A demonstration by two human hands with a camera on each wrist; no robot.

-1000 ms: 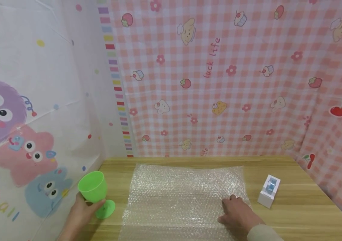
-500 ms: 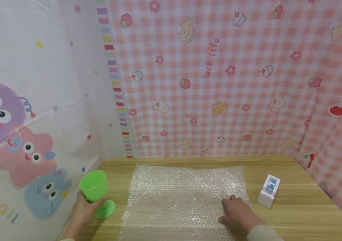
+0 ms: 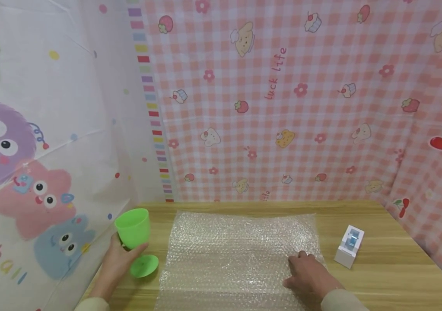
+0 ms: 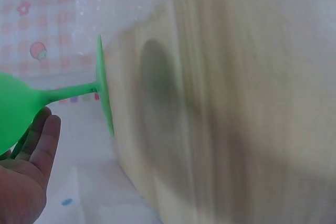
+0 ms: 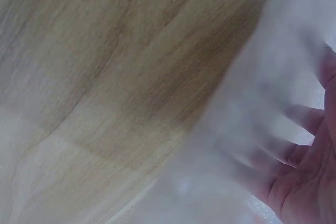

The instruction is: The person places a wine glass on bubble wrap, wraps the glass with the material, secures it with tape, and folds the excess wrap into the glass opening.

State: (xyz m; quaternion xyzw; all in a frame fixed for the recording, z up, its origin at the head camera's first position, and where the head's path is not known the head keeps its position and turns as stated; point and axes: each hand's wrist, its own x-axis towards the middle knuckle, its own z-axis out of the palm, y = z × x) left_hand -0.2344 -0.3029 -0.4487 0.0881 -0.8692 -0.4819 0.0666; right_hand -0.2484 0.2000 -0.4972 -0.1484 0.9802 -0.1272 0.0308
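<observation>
A bright green plastic goblet is held by its bowl in my left hand, at the left of the table. In the left wrist view, the goblet's foot hangs above the wood and its shadow falls on the tabletop. A sheet of clear bubble wrap lies flat across the middle of the table. My right hand rests on the wrap near its right edge, fingers spread in the right wrist view. Where the fingertips meet the film is blurred.
To the right of the wrap stands a small white tape dispenser with a bluish roll. The wooden table meets a pink checked cloth at the back and a white cartoon-print cloth on the left.
My left hand has moved the goblet up and to the right, closer to the wrap's left edge. The right hand stays in place on the bubble wrap.
</observation>
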